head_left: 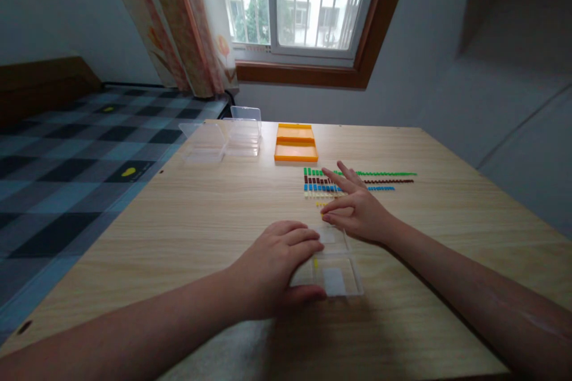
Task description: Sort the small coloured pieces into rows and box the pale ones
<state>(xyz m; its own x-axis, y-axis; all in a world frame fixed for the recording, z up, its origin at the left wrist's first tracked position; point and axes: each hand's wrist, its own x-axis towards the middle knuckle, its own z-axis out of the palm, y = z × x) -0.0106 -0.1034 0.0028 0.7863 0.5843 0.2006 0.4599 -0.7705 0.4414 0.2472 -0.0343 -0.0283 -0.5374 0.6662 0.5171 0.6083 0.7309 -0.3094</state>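
Observation:
My left hand (277, 265) lies over the left side of a small clear plastic box (337, 268) on the wooden table (187, 232), fingers on top and thumb at its near edge, holding it. One tiny yellow piece (316, 262) shows inside the box. My right hand (355, 205) hovers just beyond the box, with thumb and forefinger pinched near a yellow piece and the other fingers spread. Behind it lie rows of small pieces: green (379, 174), brown (388, 181), blue (379, 188) and pale yellow (315, 194).
An orange open box (295, 143) sits further back in the middle. Two clear open plastic boxes (223, 140) stand at the back left by the table edge. A bed with a checked cover (67, 161) lies to the left. Window and curtain stand behind.

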